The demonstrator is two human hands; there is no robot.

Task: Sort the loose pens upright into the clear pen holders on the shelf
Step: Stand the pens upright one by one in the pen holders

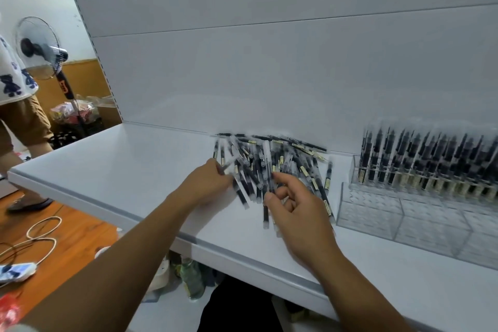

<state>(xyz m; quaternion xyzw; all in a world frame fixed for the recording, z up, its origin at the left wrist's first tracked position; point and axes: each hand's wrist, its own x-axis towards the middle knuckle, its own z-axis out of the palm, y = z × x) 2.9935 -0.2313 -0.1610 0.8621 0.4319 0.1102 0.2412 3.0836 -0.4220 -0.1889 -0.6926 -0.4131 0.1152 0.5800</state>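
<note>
white shelf (107,170) runs wide and flat from its left corner, along the grey front edge, to the pile of loose pens (293,159) at the back panel, too blurred to count. two hands: left hand (207,183) pinches one pen (227,166) at the pile's left edge; right hand (293,210) curls thumb and fingers round a second pen (266,167). clear pen holders (404,213) stand just right of the pile, rear row packed with upright pens (420,159).

Left grip (207,182) pinching a pen (228,164), right grip (292,206) pinching another pen (266,155)
</note>
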